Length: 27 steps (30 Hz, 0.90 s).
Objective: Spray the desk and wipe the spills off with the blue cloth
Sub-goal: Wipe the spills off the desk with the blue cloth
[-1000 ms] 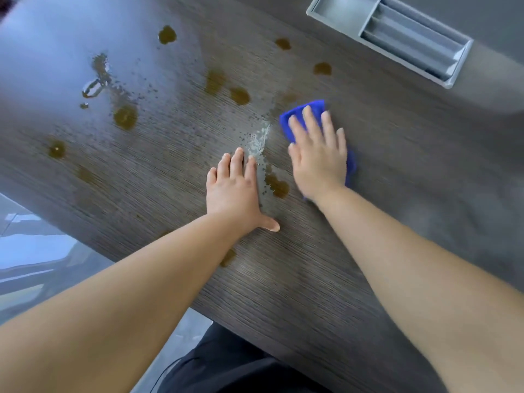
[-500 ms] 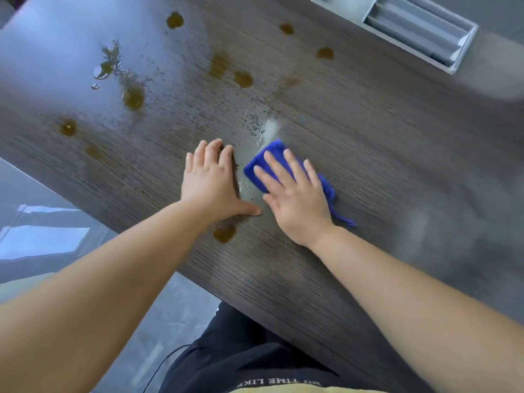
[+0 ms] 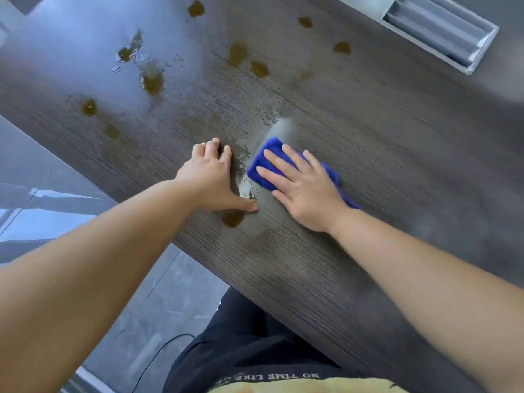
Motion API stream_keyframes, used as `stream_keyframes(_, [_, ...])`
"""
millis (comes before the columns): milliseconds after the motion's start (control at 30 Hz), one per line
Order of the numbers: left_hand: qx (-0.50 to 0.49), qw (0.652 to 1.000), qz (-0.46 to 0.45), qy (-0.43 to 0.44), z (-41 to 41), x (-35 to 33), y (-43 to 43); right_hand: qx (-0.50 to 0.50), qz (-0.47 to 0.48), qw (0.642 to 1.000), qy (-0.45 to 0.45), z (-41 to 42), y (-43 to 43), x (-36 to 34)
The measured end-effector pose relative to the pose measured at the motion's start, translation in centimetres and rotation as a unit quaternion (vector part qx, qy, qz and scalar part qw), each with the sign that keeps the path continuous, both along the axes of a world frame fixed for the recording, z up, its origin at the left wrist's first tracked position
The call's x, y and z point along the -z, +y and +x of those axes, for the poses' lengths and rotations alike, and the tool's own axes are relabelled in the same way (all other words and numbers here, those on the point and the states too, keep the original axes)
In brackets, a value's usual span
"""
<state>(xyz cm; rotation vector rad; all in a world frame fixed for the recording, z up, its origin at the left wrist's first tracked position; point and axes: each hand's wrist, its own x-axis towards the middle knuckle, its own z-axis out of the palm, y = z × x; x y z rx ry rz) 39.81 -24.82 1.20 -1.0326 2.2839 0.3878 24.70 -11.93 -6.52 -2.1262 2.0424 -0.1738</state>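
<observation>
Resting on the desk [image 3: 368,131], the left hand [image 3: 209,177] has its fingers bent at the knuckles, tips down, thumb stretched toward a brown spill [image 3: 233,218]. Just right, the right hand [image 3: 304,188] presses the cloth [image 3: 269,163] flat, fingers straight and spread.

Dark wood-grain desk [image 3: 368,143], fine ridged lines running along it, mostly matt, and there's a soft sheen at the far left where light bounces off. Brown spills [image 3: 153,82] sit wet and glossy, and clear droplets [image 3: 246,191] bead shiny. The blue cloth [image 3: 270,150] looks plush and fuzzy. The inset tray [image 3: 436,26] is smooth matt grey, plastic or metal, hard to tell. The floor [image 3: 158,302] is polished and stone-like.
</observation>
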Motion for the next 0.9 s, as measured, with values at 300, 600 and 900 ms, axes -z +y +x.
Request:
stream_keyframes(300, [0.003,1.0,0.013,0.012,0.5,0.0,-0.4,0.311,-0.013,0.95,-0.002,-0.5,-5.5,-0.4])
stream_keyframes(600, [0.011,0.999,0.04,0.025,1.0,0.3,-1.1,0.243,-0.005,0.97,0.024,-5.0,0.2,-0.2])
stream_keyframes(900, [-0.062,0.978,0.119,0.161,2.1,-0.2,-3.8,0.183,0.007,0.982,0.052,3.9,4.4,-0.1])
